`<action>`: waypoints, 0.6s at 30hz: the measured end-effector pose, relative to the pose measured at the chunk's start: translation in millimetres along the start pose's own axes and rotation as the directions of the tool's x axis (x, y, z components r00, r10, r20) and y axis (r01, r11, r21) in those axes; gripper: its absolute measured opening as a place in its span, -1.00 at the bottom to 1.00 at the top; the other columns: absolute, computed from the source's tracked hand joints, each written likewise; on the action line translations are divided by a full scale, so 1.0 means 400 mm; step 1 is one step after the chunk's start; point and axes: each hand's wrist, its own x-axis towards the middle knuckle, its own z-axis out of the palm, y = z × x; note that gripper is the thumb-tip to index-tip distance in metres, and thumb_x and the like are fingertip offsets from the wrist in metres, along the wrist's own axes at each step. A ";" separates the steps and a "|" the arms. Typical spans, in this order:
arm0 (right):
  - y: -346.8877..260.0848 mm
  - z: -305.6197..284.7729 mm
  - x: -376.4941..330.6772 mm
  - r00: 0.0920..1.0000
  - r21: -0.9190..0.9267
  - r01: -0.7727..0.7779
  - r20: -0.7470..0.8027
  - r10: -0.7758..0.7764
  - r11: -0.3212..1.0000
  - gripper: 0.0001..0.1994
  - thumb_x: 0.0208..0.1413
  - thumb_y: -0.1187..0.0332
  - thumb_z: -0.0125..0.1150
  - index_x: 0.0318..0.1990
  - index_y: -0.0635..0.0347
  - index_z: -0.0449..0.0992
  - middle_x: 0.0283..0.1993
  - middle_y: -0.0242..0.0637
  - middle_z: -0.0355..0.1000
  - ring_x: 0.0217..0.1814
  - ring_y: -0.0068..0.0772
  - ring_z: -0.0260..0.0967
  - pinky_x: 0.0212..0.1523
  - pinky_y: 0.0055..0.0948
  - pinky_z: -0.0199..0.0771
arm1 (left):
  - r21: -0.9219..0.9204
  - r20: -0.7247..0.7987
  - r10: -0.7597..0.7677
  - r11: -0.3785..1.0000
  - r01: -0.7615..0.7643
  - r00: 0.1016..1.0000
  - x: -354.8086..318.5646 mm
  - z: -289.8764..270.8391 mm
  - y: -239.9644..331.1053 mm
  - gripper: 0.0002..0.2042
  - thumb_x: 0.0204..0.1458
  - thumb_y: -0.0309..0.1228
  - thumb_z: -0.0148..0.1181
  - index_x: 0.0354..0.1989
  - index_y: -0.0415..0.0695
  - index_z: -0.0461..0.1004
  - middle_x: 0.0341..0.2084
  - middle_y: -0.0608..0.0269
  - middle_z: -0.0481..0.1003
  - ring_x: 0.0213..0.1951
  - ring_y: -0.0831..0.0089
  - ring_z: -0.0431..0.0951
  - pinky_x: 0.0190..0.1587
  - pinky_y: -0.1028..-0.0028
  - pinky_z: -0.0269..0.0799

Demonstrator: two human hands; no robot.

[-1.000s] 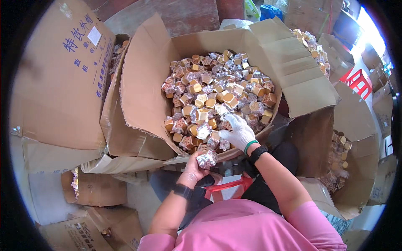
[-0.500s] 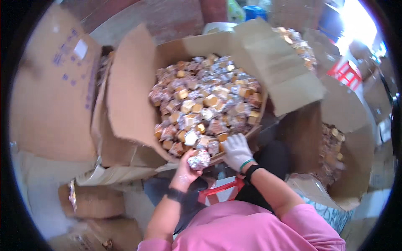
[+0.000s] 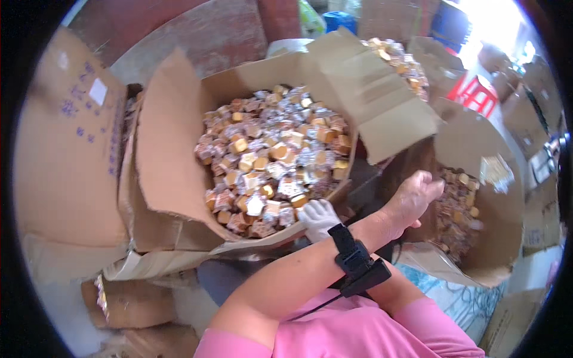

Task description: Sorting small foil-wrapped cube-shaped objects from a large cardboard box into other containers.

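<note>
A large open cardboard box (image 3: pixel 173 179) in front of me is heaped with small wrapped cubes (image 3: pixel 271 161) in gold, brown and silver. My right hand (image 3: pixel 318 218), in a white glove, rests at the box's near rim with its fingers spread on the pieces, partly hidden behind my left forearm. My bare left arm, with a black wrist device (image 3: pixel 357 262), crosses over to the right. My left hand (image 3: pixel 416 200) hangs with curled fingers over a second box (image 3: pixel 477 274) of similar pieces. A pale blurred packet (image 3: pixel 495 170) shows just beyond it.
A tall cardboard flap (image 3: pixel 65 155) stands at the left, with flattened cartons (image 3: pixel 125 301) below it. Another filled box (image 3: pixel 400 62) sits at the back right, near a red stool (image 3: pixel 477 95). More cartons (image 3: pixel 540 221) line the right side.
My left hand held a silvery wrapped bundle at the big box's near edge; it has swung right across my body to over the second box. The gloved right hand slid toward the near rim.
</note>
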 end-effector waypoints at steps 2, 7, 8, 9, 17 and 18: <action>0.065 0.043 -0.064 0.995 -0.077 -0.050 -0.093 0.042 0.996 -0.58 -0.15 0.29 0.07 -0.03 0.10 0.41 0.00 -0.22 0.35 0.15 -0.06 0.22 0.15 0.01 0.15 | 0.077 -0.018 -0.116 0.990 0.117 0.993 0.061 -0.075 -0.089 -0.60 0.06 -0.07 0.13 -0.03 -0.07 0.38 -0.18 0.33 0.42 -0.25 0.46 0.41 -0.34 0.36 0.42; -0.007 -0.018 -0.018 0.993 -0.052 -0.077 0.082 0.082 0.996 -0.49 -0.17 0.32 0.19 0.03 0.23 0.35 0.12 -0.10 0.27 0.20 0.00 0.18 0.21 0.04 0.10 | 0.135 -0.434 -0.025 0.987 0.092 0.901 0.009 -0.524 -0.269 -0.76 0.03 -0.25 0.13 -0.18 -0.09 0.46 -0.34 0.31 0.51 -0.42 0.48 0.55 -0.48 0.50 0.39; -0.020 -0.058 0.011 0.992 0.017 -0.107 0.075 0.105 0.994 -0.46 -0.30 0.38 0.26 -0.01 0.24 0.38 0.07 -0.11 0.31 0.20 -0.02 0.18 0.19 0.01 0.12 | 0.210 -0.573 0.028 0.971 0.113 0.819 -0.023 -0.621 -0.321 -0.74 0.03 -0.25 0.12 -0.16 -0.09 0.44 -0.31 0.31 0.51 -0.44 0.48 0.55 -0.48 0.52 0.39; -0.016 -0.066 0.012 0.995 0.024 -0.095 0.041 0.094 0.995 -0.49 -0.30 0.39 0.24 -0.05 0.24 0.38 0.04 -0.12 0.31 0.17 -0.04 0.18 0.16 -0.01 0.13 | 0.228 -0.703 0.051 0.961 0.157 0.709 -0.051 -0.700 -0.350 -0.78 0.00 -0.27 0.11 -0.29 -0.16 0.48 -0.44 0.25 0.53 -0.47 0.46 0.55 -0.53 0.49 0.32; 0.012 -0.055 0.023 0.994 0.077 -0.093 -0.050 0.097 0.993 -0.56 -0.30 0.46 0.17 -0.12 0.24 0.38 -0.05 -0.13 0.32 0.12 -0.07 0.22 0.08 -0.07 0.18 | 0.427 -0.871 0.116 0.659 0.619 0.478 -0.149 -0.909 -0.549 -0.67 -0.09 -0.19 0.19 -0.55 -0.28 0.47 -0.67 0.21 0.43 -0.58 0.39 0.40 -0.45 0.28 0.30; 0.015 -0.056 0.024 0.994 0.082 -0.096 -0.047 0.100 0.992 -0.57 -0.30 0.47 0.17 -0.12 0.24 0.39 -0.05 -0.14 0.32 0.12 -0.07 0.22 0.07 -0.08 0.19 | 0.376 -0.871 0.073 0.736 0.563 0.486 -0.142 -0.895 -0.552 -0.63 -0.08 -0.16 0.20 -0.50 -0.32 0.47 -0.59 0.18 0.48 -0.48 0.38 0.46 -0.37 0.31 0.34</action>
